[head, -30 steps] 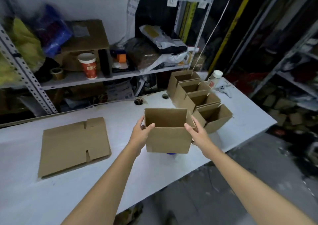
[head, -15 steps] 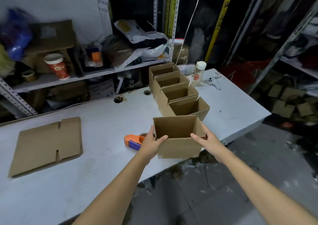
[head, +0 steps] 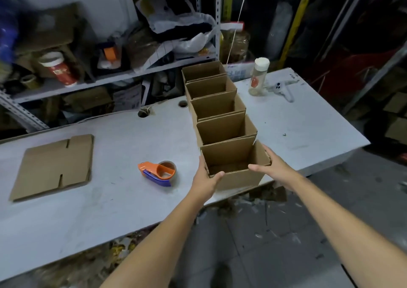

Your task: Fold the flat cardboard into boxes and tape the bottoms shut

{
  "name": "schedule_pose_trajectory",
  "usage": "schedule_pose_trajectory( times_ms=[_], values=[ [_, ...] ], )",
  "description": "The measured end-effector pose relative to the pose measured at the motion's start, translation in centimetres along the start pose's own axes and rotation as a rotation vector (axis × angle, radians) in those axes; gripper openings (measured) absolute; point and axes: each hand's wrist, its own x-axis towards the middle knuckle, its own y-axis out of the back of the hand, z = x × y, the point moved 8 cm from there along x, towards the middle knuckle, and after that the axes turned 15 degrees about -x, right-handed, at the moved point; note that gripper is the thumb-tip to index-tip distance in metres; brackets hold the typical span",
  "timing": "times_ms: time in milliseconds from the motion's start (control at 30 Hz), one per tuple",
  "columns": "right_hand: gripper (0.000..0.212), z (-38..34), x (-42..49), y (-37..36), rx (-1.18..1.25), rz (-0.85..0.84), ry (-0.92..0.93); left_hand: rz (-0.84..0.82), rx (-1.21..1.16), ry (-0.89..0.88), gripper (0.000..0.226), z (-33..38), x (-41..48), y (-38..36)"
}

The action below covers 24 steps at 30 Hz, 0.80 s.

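We are clasping the open brown cardboard box (head: 239, 178) between left hand (head: 206, 181) and right hand (head: 276, 166) at the six-o'clock edge of the grey desk (head: 110, 201), the flat cardboard sheet (head: 52, 166) lying at nine o'clock, nearer our left.

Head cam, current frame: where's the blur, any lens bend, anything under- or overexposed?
Head view: centre sharp, nearest open brown cardboard box and orange-and-blue tape dispenser crisp; upper left smeared, red paper cup soft; perforated metal shelf upright leans from the wide lens; right background underexposed; no glare on the grey table.
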Motion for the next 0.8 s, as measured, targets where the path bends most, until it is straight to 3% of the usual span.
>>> schedule_pose_trajectory(
  times_ms=[533,800],
  values=[
    [0.098,0.0,3.7,0.9,0.068,-0.109,0.01,0.107,0.01,0.003,0.084,0.9,1.9,-0.7],
    [0.092,0.3,3.9,1.2,0.041,-0.006,0.033,0.171,0.151,-0.004,0.078,1.1,2.0,-0.2]
  ],
)
